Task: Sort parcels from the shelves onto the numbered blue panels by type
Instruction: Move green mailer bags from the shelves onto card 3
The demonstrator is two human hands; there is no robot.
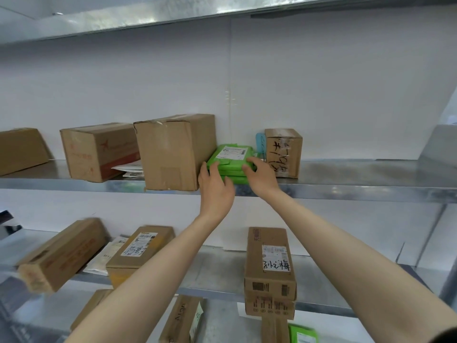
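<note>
A stack of flat green parcels (231, 158) with a white label on top lies on the upper metal shelf (346, 186), between a tall cardboard box (173, 152) and a small taped box (283, 152) with black writing. My left hand (214, 188) rests against the stack's front left corner, fingers on the top parcel's edge. Over the stack's right front corner my right hand (261, 175) curls its fingers onto the top parcel. Whether either hand has a full grip is unclear. No blue panels are in view.
More cardboard boxes (99, 151) and white envelopes (131, 169) sit left on the upper shelf. The lower shelf (217, 268) carries long boxes (269, 263), a labelled box (141, 251) and a flat white parcel. Another green parcel (303, 334) shows at the bottom.
</note>
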